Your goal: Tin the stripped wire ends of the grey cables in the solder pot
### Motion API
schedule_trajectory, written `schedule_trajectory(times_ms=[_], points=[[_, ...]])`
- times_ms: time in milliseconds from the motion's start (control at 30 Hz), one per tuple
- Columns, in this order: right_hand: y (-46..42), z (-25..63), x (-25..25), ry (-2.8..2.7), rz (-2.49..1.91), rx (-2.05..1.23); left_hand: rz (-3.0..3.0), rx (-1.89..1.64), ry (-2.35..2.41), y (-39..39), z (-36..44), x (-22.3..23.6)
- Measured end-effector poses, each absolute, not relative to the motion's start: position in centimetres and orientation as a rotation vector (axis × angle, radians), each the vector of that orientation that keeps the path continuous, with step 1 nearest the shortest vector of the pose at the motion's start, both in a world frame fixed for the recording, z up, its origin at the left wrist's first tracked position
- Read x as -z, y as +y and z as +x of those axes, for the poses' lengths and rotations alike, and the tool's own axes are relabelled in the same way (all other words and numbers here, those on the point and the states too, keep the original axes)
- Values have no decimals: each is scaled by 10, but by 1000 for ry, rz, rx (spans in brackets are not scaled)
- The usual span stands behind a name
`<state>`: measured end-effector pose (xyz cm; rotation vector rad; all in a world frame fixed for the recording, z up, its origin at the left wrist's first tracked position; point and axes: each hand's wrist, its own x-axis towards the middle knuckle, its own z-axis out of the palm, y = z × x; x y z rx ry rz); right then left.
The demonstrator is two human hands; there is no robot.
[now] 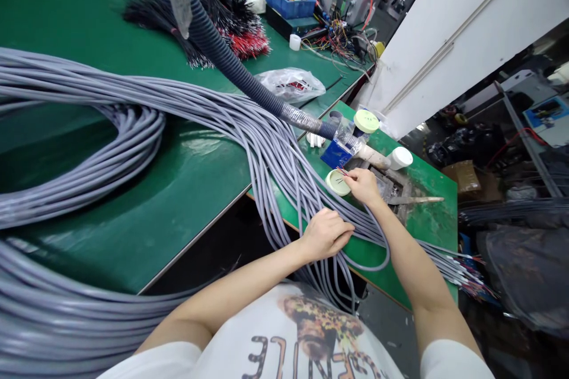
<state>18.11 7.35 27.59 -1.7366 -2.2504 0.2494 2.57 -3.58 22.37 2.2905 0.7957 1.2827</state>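
Two green workbenches [133, 237] carry coiled grey cables [89, 172].

R hand [363, 186] pinching thin wires [341, 176] at round pale-green cap [337, 183], L hand [326, 234] on grey cables [284, 172], w/ corrugated conduit [213, 35] running into them, all on green counter [146, 231].

Two hands [326, 234] [363, 186], two round caps [367, 121] [338, 182]

Grey cables [271, 154], green bench top [133, 237], black-and-red wire bundle [249, 44].
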Motion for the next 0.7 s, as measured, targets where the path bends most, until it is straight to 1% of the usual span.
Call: schedule_trajectory(times_ms=[133,233,433,567,700], points=[[63,202,-293,-2171,-1711,-200,2282,-1277,793,-36,25,-224],[51,236,-298,-1978,-1752,-141,2272,-1284,785,-36,25,-224],[35,299,-271,-1702,-1942,-42,2257,-1282,784,-36,25,-224],[35,312,-253,-1659,-2002,-22,2273,-1266,799,-37,25,-224],[38,315,-245,-1658,-2034,-6,2277,-1260,803,-37,25,-224]])
